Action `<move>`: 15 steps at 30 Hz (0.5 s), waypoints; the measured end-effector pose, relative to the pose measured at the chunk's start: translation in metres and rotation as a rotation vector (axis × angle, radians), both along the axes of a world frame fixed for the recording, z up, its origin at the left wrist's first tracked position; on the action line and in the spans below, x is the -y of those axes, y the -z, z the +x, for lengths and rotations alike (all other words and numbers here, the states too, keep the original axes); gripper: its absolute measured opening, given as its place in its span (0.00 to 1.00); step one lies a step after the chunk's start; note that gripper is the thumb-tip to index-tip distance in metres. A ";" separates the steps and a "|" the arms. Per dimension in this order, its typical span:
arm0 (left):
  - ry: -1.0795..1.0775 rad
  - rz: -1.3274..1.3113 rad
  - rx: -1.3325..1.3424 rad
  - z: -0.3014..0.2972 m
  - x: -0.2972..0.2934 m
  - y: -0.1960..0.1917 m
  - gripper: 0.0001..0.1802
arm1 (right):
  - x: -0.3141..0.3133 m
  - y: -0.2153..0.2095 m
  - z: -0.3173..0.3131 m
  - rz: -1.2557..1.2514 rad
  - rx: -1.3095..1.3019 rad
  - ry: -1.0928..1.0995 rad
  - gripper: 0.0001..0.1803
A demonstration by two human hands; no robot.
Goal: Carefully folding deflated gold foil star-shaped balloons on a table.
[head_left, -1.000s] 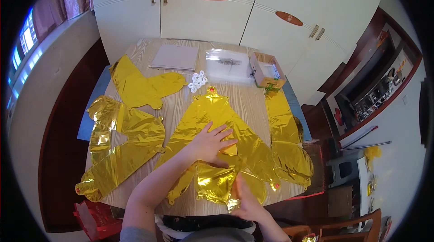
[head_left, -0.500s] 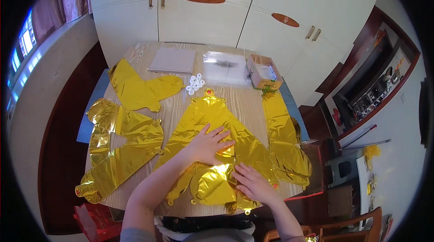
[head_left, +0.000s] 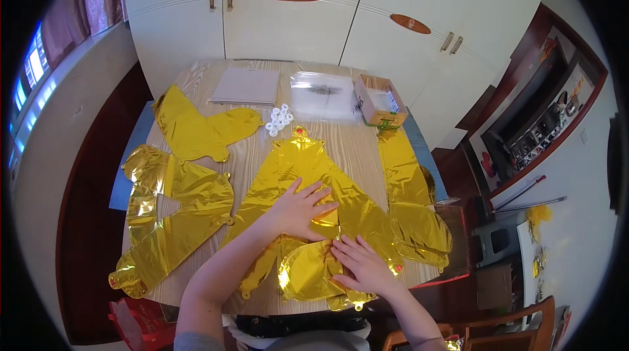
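A flat gold foil balloon [head_left: 295, 174], uninflated and wide at its near end, lies in the middle of the table. My left hand [head_left: 301, 210] rests palm down on its centre with the fingers spread. On its near side, a rounded piece of gold foil [head_left: 304, 272] lies folded over. My right hand [head_left: 360, 264] presses flat on that piece's right edge, fingers stretched out. Small tabs stick out along the near foil edge. Whether the rounded piece is part of the same balloon or a separate one, I cannot tell.
More flat gold foil balloons lie at the far left [head_left: 203, 128], near left [head_left: 177, 213] and right [head_left: 413, 200]. Along the back are a stack of pale sheets [head_left: 246, 85], white rings [head_left: 278, 119], a clear plastic bag [head_left: 322, 97] and an open box [head_left: 380, 102].
My right hand has slid a little up and to the left over the foil. The rounded piece lies smoother and its lower edge has shifted. My left hand stays nearly in place.
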State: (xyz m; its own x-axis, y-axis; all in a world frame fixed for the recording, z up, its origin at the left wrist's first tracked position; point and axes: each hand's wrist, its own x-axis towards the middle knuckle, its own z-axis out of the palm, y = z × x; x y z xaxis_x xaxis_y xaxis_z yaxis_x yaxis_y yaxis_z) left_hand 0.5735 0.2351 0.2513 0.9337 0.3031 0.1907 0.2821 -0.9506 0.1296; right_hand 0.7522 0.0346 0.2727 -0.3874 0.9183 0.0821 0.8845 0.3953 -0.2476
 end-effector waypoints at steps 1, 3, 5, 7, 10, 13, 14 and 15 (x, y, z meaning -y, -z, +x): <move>0.000 0.000 0.000 0.000 0.000 0.000 0.48 | 0.001 0.001 0.000 0.003 -0.001 0.003 0.36; -0.005 0.002 -0.022 0.000 0.000 -0.001 0.49 | 0.002 0.000 0.001 0.020 0.002 0.001 0.37; -0.014 0.007 -0.065 0.000 0.000 -0.003 0.49 | 0.003 0.001 0.001 0.028 0.003 0.002 0.39; -0.011 0.010 -0.062 -0.001 -0.001 -0.004 0.49 | 0.004 0.001 0.004 0.026 0.008 0.007 0.41; -0.011 0.012 -0.056 0.000 0.000 -0.004 0.49 | 0.005 0.002 0.007 -0.005 0.032 0.008 0.48; -0.008 0.018 -0.040 0.000 0.000 -0.003 0.49 | 0.005 -0.002 0.008 -0.062 0.106 0.001 0.55; -0.006 0.021 -0.032 0.000 0.000 -0.002 0.48 | 0.004 -0.003 0.008 -0.081 0.123 0.004 0.57; -0.004 0.021 -0.030 0.000 0.000 -0.002 0.48 | 0.003 -0.005 0.007 -0.101 0.141 0.009 0.59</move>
State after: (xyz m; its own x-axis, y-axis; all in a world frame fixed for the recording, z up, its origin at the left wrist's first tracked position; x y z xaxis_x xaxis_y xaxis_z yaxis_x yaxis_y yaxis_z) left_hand 0.5739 0.2348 0.2537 0.9377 0.3033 0.1694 0.2896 -0.9518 0.1012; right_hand 0.7592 0.0312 0.2774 -0.3806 0.9224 -0.0656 0.9166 0.3668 -0.1593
